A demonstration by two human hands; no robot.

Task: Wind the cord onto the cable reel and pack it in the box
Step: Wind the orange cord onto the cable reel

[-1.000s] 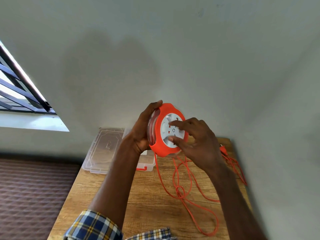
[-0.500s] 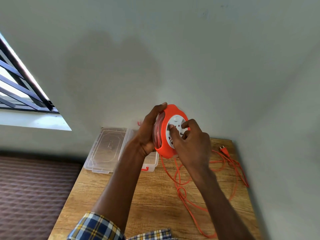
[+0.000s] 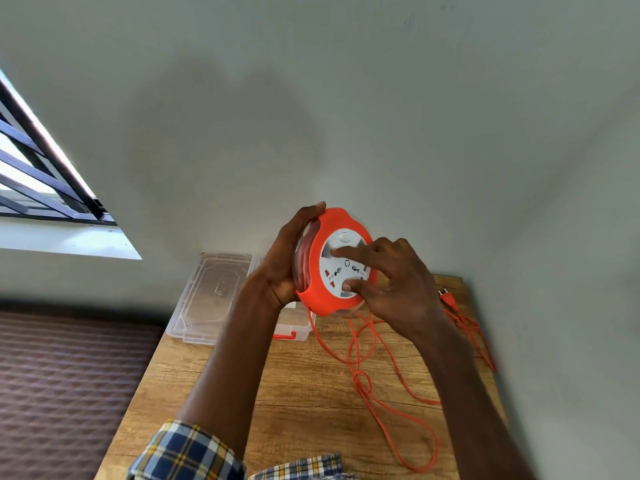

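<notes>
An orange cable reel (image 3: 317, 268) with a white socket face (image 3: 334, 271) is held up above the wooden table (image 3: 304, 393). My left hand (image 3: 285, 261) grips its back and rim. My right hand (image 3: 391, 282) has its forefinger and thumb pressed on the white face, the other fingers curled. The orange cord (image 3: 377, 389) hangs from the reel's bottom and lies in loose loops on the table, ending in a plug (image 3: 448, 299) at the far right. The clear plastic box (image 3: 294, 323) sits behind my left arm, partly hidden, with its lid (image 3: 214, 296) open to the left.
The table stands in a corner, with grey walls behind and to the right. A barred window (image 3: 38, 174) is at the far left. A dark ribbed floor covering (image 3: 69, 375) lies left of the table.
The white face has turned under my right hand's fingers, which have shifted from a closer grip to forefinger and thumb spread on it. The cord's loops on the table have shifted slightly.
</notes>
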